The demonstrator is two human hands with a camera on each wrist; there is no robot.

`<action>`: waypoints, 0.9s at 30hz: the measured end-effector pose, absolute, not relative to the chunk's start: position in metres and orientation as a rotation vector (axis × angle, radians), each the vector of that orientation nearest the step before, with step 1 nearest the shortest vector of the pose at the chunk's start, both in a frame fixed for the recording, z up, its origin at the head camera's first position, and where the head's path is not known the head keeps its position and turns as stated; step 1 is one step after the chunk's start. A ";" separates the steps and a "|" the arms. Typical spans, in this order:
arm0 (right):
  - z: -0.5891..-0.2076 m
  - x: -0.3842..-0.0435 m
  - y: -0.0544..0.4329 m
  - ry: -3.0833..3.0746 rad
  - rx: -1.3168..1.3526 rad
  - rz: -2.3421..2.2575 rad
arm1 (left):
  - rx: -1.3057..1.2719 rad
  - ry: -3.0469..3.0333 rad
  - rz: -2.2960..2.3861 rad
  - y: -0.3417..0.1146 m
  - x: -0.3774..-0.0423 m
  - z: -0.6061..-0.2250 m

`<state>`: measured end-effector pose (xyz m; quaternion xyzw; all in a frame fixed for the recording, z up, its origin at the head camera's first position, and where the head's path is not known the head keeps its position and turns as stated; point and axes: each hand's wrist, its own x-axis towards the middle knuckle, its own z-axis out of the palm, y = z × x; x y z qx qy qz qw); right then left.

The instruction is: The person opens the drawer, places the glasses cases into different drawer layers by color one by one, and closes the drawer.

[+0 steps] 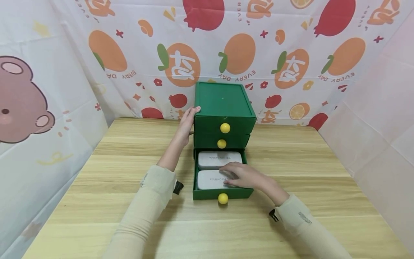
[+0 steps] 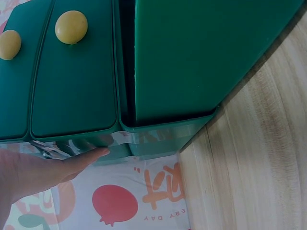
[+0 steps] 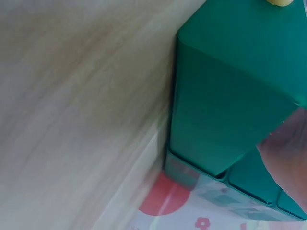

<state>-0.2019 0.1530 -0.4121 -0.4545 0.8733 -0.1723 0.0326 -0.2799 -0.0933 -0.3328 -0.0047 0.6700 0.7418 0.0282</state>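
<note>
A green drawer cabinet (image 1: pixel 223 99) has its bottom drawer (image 1: pixel 207 194) pulled out, with two white cases (image 1: pixel 220 157) lying one behind the other inside. My left hand (image 1: pixel 187 124) rests against the cabinet's left side, fingertips at its top edge; in the left wrist view the thumb (image 2: pixel 88 158) lies straight along that side. Over the right end of the front white case (image 1: pixel 210 180) is my right hand (image 1: pixel 244 175), its fingers touching the case's back edge and its thumb over the lid. Only part of this hand (image 3: pixel 290 153) shows in the right wrist view, beside the drawer.
Yellow round knobs (image 1: pixel 225 128) stick out from the drawer fronts; the upper two drawers are closed. The cabinet stands at the back of a wooden table (image 1: pixel 136 144), against a fruit-print cloth (image 1: pixel 139 46). Black clips (image 1: pixel 178 187) hang at both sleeves.
</note>
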 end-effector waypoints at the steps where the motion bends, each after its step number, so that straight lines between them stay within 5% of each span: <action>1: -0.411 -0.200 0.154 2.708 -1.441 -0.543 | -0.017 2.071 2.291 -0.093 -0.280 -0.333; 15: -0.410 -0.149 0.144 2.823 -2.339 -0.182 | -0.021 2.090 2.284 -0.095 -0.279 -0.332; 27: -0.430 -0.127 0.142 2.780 -2.231 0.276 | -0.017 2.069 2.291 -0.094 -0.280 -0.332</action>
